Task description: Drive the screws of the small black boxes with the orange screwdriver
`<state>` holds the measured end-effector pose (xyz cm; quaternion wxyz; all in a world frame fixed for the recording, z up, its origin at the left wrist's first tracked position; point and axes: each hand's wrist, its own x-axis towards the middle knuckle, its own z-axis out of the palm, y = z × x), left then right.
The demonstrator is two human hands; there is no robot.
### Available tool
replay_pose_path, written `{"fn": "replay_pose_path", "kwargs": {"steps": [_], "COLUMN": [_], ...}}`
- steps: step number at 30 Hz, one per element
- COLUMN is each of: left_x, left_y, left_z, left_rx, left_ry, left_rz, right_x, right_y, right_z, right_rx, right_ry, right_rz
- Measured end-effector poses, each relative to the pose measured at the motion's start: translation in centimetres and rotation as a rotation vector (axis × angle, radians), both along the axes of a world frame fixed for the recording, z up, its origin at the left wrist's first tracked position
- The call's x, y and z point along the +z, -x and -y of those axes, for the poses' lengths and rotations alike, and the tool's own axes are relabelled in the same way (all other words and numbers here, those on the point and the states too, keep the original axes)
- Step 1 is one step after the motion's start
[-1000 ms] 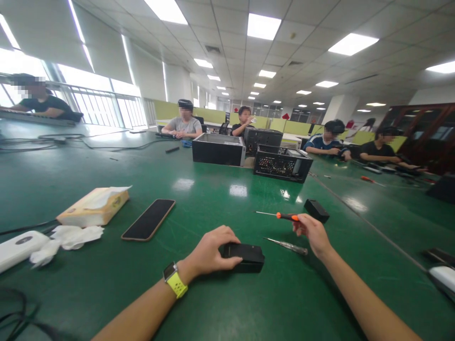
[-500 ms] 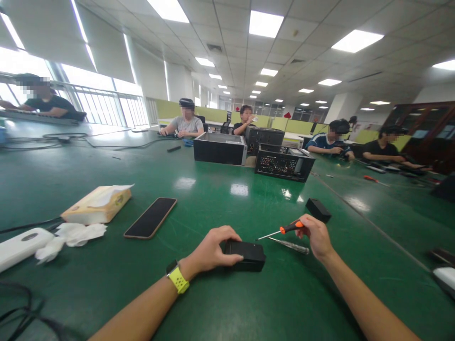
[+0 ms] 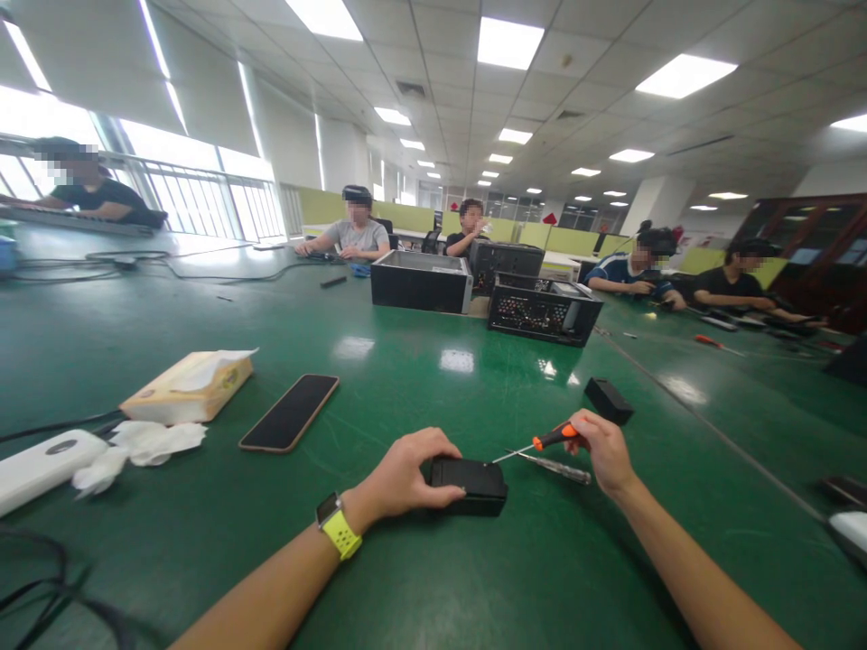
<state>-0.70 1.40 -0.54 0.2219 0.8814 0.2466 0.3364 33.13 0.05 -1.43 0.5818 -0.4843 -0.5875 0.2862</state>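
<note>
My left hand (image 3: 414, 469), with a yellow-strapped watch (image 3: 339, 528) on its wrist, grips a small black rectangular box (image 3: 472, 486) lying on the green table (image 3: 420, 587). In my right hand (image 3: 602, 450) is an orange-and-black screwdriver (image 3: 556, 436), held by its handle between thumb and fingers. Its thin metal shaft points left and down, and the tip is at the box's top right edge; whether it touches I cannot tell. A second screwdriver with a clear handle (image 3: 559, 468) lies on the table just under that shaft. Beyond my right hand rests another black box (image 3: 610, 400).
Left of me lie a smartphone (image 3: 290, 413), a tissue pack (image 3: 188, 388), crumpled tissues (image 3: 150, 444), a white device (image 3: 49, 467) and black cables (image 3: 60, 578). Open computer cases (image 3: 420, 283) stand farther back. Several people sit around the table. An orange screwdriver (image 3: 711, 341) lies far right.
The screwdriver tip in my right hand has shifted slightly, from beside the black box to its top right edge. My left hand keeps its grip. The view has moved a little.
</note>
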Motion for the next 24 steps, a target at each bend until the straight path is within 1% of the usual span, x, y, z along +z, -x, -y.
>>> {"fn": "replay_pose_path", "kwargs": {"steps": [6, 11, 16, 18, 20, 22, 24], "left_x": [0.0, 0.1, 0.1, 0.1, 0.2, 0.3, 0.4], "left_y": [0.0, 0.0, 0.0, -0.1, -0.1, -0.1, -0.1], "left_z": [-0.1, 0.0, 0.0, 0.1, 0.1, 0.1, 0.2], "left_rx": [0.010, 0.002, -0.011, -0.005, 0.000, 0.000, 0.000], "left_ry": [-0.011, -0.025, -0.021, -0.020, -0.021, -0.021, -0.022], "left_rz": [-0.019, 0.003, 0.018, 0.018, 0.017, 0.012, 0.007], "right_x": [0.3, 0.8, 1.8, 2.7, 4.2, 6.4, 9.2], "right_y": [-0.1, 0.0, 0.2, 0.3, 0.8, 1.5, 2.4], "right_z": [0.2, 0.4, 1.1, 1.4, 1.7, 1.9, 2.1], "right_rx": [-0.014, -0.036, -0.059, -0.066, -0.059, -0.033, 0.030], "right_ry": [-0.049, -0.112, -0.186, -0.217, -0.238, -0.252, -0.231], "right_rz": [0.085, 0.156, 0.269, 0.333, 0.403, 0.474, 0.574]}}
